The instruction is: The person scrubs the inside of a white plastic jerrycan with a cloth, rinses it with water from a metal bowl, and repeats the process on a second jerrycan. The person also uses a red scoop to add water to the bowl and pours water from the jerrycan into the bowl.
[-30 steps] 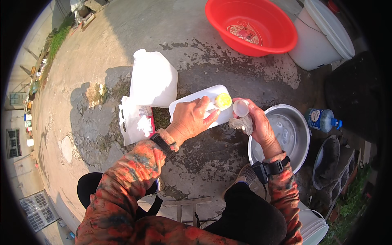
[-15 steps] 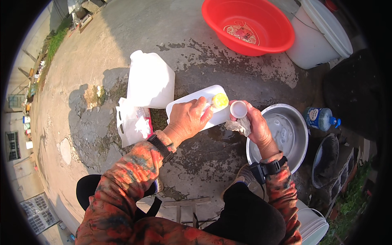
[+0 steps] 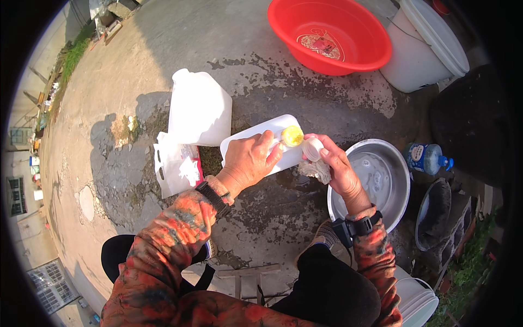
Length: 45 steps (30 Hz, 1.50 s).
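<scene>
Gripping a white bottle [image 3: 260,143] in the left hand [image 3: 249,162], right hand [image 3: 332,169] fingers pinching its cap [image 3: 312,148] and a rag [image 3: 315,170]

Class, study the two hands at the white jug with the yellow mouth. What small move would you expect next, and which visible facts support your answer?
Probably the right hand brings the white cap onto the yellow mouth and twists. The left hand steadies the white jug, which lies tilted over the concrete; the cap sits just beside the open mouth, mouth-side up. The right hand also bunches a rag.
</scene>
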Tool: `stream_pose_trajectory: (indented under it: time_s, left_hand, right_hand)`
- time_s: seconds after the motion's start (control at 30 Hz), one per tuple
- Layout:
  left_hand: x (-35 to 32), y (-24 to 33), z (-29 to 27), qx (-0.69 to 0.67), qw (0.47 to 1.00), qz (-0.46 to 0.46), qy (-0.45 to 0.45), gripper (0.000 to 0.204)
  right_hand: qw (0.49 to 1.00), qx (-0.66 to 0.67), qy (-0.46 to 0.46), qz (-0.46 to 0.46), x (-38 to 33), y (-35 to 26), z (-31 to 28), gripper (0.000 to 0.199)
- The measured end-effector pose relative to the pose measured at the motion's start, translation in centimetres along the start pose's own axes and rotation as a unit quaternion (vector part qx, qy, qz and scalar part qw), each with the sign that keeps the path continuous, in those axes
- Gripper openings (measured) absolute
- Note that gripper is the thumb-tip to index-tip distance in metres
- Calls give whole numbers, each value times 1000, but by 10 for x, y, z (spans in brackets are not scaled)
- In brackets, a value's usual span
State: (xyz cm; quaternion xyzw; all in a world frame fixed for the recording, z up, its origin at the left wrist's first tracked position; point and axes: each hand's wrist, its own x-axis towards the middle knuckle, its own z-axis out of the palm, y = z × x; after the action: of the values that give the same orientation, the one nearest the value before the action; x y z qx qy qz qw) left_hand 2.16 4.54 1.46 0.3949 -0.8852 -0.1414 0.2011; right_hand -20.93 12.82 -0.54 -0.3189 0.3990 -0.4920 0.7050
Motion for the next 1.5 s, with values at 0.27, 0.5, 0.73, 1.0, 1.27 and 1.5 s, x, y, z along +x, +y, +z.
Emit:
stream_pose_trajectory:
  time_s: [0.27,0.5,0.73,1.0,1.27,1.5]
  left_hand:
    - [0,-1,1,-2,1000,2,0,24]
    - [-1,-2,4,-4,1000,-4,6,24]
    - [-2,-2,3,-6,1000,-1,4,26]
    - [-2,-2,3,-3,1000,-4,-5,26]
    - [-1,-1,0,8,1000,-1,-15,28]
    - [-2,-2,-6,13,999,15,-33,32]
  right_hand:
    - [998,-63,12,-15,-3,-5,5,54]
    - [971,-225,56,-54,-2,-16,5,50]
    - [904,-416,80,-59,7,-33,12,41]
    - [799,-568,48,-192,13,-40,26,47]
    - [668,-704,-35,-238,28,-49,34,58]
    - [574,-780,-67,-240,34,-47,35,53]
